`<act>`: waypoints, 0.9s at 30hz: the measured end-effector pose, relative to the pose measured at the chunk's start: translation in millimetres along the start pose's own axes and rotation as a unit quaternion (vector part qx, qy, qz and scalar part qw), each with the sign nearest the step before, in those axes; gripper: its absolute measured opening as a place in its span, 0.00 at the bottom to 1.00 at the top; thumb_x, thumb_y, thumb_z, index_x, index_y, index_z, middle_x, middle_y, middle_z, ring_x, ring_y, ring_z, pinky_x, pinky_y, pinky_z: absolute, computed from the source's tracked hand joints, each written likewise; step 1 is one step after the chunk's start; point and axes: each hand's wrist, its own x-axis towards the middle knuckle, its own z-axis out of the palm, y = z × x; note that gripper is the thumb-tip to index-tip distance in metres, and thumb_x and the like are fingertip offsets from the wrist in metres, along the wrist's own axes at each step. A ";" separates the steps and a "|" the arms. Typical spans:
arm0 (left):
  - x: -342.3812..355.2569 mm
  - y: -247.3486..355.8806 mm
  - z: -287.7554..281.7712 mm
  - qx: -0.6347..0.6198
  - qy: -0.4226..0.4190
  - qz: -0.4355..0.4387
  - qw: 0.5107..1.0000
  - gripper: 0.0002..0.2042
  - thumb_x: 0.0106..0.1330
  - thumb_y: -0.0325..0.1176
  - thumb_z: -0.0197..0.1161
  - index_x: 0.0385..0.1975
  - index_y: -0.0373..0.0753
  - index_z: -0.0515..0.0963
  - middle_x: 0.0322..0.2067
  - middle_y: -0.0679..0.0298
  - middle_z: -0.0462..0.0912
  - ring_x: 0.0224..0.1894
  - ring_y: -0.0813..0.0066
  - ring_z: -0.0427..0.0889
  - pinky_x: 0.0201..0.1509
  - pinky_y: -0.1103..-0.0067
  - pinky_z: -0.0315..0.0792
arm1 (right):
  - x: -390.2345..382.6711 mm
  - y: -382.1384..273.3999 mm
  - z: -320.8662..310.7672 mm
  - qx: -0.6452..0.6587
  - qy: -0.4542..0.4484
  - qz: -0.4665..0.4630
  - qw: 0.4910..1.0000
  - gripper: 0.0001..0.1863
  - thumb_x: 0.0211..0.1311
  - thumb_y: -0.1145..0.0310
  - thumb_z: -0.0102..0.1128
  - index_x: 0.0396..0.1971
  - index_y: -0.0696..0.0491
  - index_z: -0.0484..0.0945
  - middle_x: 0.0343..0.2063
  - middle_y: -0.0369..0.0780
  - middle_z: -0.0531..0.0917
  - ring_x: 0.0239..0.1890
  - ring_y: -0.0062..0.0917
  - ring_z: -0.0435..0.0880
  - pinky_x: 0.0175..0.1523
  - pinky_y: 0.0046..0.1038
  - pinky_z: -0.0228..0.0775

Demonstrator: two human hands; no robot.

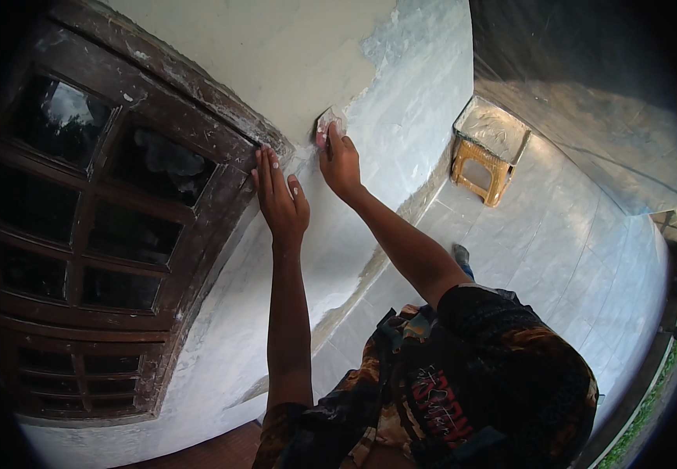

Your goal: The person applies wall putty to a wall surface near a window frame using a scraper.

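My right hand (341, 166) grips a putty knife (324, 129), its blade against the wall (401, 117) just beside the corner of the window frame. White smears mark the tool, and part of its handle is hidden in my fingers. Slightly lower and to the left, my left hand (282, 202) rests with stretched fingers on the edge of the brown wooden window frame (198, 98). White filler spots show on its fingertips. Around the blade, the whitish coated part of the wall meets a beige area (268, 55) higher up.
A tray (525, 148) of whitish paste sits on a yellow-brown plastic stool (497, 186) at the right. Dark sheeting (588, 102) hangs behind it. Pale floor tiles (526, 242) run along the wall's base. Dark glass panes (131, 230) fill the window at left.
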 end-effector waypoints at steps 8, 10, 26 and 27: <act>12.0 -20.1 1.0 0.014 -0.024 0.031 0.999 0.27 0.72 0.34 0.42 0.68 0.25 0.56 0.70 0.46 0.56 0.74 0.48 0.51 0.74 0.53 0.43 | 15.7 2.5 -33.1 0.051 0.065 0.039 0.996 0.29 0.51 0.82 0.57 0.58 0.63 0.73 0.24 0.44 0.77 0.25 0.28 0.76 0.32 0.29 0.70; 15.9 -21.8 2.9 0.017 -0.028 0.031 0.999 0.27 0.73 0.36 0.41 0.68 0.26 0.56 0.71 0.46 0.55 0.75 0.49 0.50 0.74 0.52 0.42 | 44.7 16.1 -31.4 0.030 0.098 0.051 0.993 0.28 0.52 0.81 0.57 0.57 0.64 0.73 0.24 0.46 0.77 0.25 0.32 0.76 0.33 0.31 0.70; 19.7 -44.1 -2.2 0.123 -0.092 0.075 0.985 0.28 0.71 0.35 0.39 0.69 0.29 0.56 0.73 0.50 0.52 0.76 0.53 0.46 0.75 0.52 0.40 | 72.3 49.9 -40.4 0.006 0.095 0.020 0.995 0.28 0.52 0.80 0.58 0.57 0.64 0.74 0.25 0.46 0.78 0.25 0.29 0.78 0.34 0.29 0.72; 18.4 -44.0 -1.7 0.125 -0.091 0.071 0.985 0.28 0.71 0.35 0.39 0.70 0.29 0.56 0.73 0.50 0.52 0.76 0.54 0.45 0.75 0.52 0.39 | 78.4 53.9 -37.7 -0.008 0.097 0.013 0.995 0.28 0.51 0.80 0.59 0.57 0.64 0.74 0.25 0.46 0.78 0.26 0.30 0.78 0.34 0.30 0.72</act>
